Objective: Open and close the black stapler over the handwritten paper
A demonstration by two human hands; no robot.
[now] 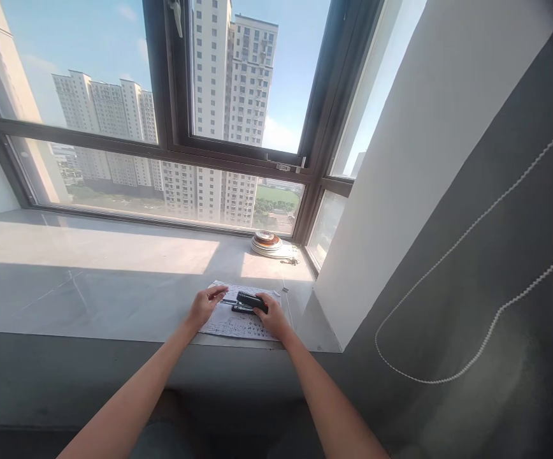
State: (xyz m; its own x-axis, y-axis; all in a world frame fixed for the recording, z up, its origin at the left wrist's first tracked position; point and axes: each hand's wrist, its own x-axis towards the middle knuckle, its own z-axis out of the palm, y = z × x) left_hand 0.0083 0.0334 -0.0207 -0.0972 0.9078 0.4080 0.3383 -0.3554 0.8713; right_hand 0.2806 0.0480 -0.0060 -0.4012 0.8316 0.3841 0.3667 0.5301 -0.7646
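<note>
A printed sheet of paper [236, 324] lies on the grey window sill [90, 280] near its front edge. On it rests a black stapler [249, 301]. My right hand [271, 317] is wrapped round the stapler's right end. My left hand [204, 305] lies on the paper's left side, fingers stretched toward the stapler's left end.
A round stack of plates or discs [267, 243] sits in the sill's far right corner by the window frame [238, 159]. A white wall [401, 191] rises just right of the paper. A bead cord [472, 306] hangs on the grey wall at right.
</note>
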